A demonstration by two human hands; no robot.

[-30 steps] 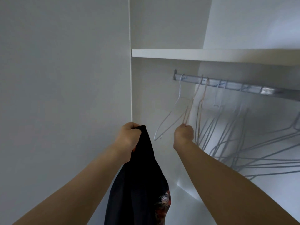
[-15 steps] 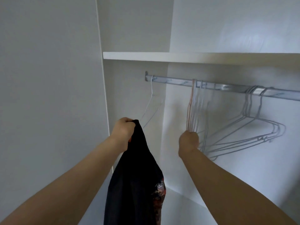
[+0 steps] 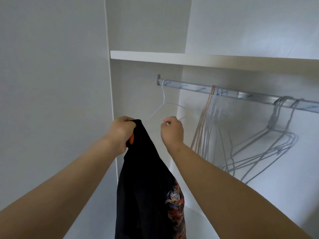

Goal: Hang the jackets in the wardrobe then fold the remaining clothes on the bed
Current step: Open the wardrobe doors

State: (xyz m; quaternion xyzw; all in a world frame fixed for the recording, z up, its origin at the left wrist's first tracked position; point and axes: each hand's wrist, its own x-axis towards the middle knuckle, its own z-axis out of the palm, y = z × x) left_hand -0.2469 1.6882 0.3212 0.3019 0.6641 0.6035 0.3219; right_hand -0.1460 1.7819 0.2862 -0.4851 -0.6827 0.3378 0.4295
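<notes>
My right hand (image 3: pixel 171 129) has left the bunched hangers (image 3: pixel 205 121) for the lone white hanger (image 3: pixel 164 102), fingers (image 3: pixel 168 120) curled at its wire, grip unclear. My left hand (image 3: pixel 120 131) clutches the black jacket (image 3: pixel 146 187), unhung, near left.

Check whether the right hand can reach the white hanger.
Likely yes: the right hand sits right at the white hanger's lower wire, with nothing between them. The left hand holds the jacket off to the side. Whether the fingers pinch the wire is unclear.
</notes>
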